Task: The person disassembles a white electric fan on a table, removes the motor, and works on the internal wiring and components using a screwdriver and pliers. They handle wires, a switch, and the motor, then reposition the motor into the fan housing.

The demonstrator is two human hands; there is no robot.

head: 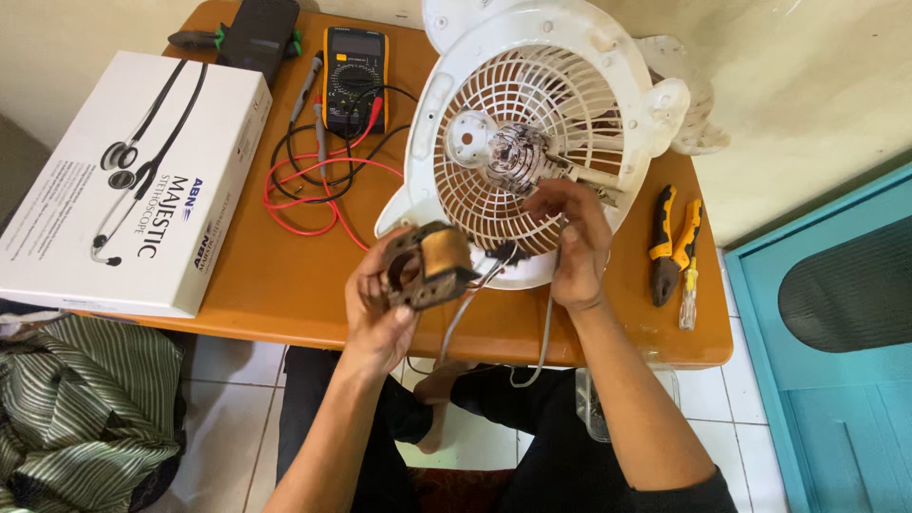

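Note:
My left hand [375,309] holds a small fan motor stator [427,266] with a copper-coloured coil, lifted just above the front edge of the orange table [275,275]. Grey wires [475,304] trail from the motor down past the table edge. My right hand [575,242] is raised beside it, fingers curled near a black part at the wire ends, in front of the white fan grille [532,114]. The grille lies tilted on the table with a clear plastic hub [513,157] at its centre.
A yellow-cased multimeter [353,76] with red and black leads [313,180] lies at the back. A white stethoscope box [133,180] fills the left side. Pliers and a screwdriver [673,252] lie at the right. A blue door [836,361] stands at right; striped cloth [85,408] lies lower left.

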